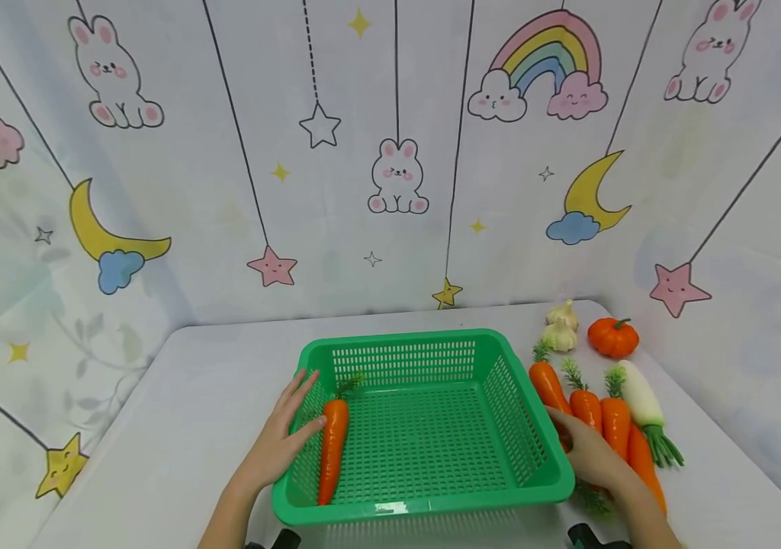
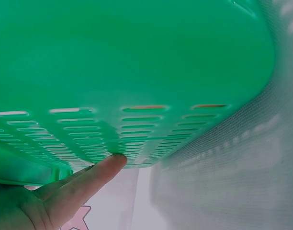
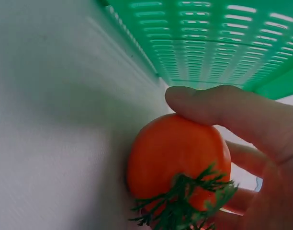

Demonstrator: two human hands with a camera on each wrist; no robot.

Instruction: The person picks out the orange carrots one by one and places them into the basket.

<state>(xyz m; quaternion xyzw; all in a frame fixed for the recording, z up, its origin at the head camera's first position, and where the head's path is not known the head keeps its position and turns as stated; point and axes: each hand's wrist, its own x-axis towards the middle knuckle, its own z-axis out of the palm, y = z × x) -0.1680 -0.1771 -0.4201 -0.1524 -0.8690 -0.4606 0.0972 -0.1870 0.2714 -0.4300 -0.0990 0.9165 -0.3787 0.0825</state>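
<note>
At lower centre of the right wrist view, we find the right hand [image 3: 276, 148] gripping a carrot [image 3: 173, 148] near its leafy end: glossy, rounded, orange, with dark green leaves [image 3: 185, 201]. From the head view, that grip is largely hidden. Left of centre there, we note the left hand [image 1: 281, 435] spread and outstretched at the basket [image 1: 466, 502]; the left wrist view shows orange through outer slots [image 2: 144, 107].

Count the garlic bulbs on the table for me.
2 in view, both beyond the green basket's right side, left of the pumpkin: the nearer bulb, and the farther bulb just behind it. Another could be hidden.
</note>
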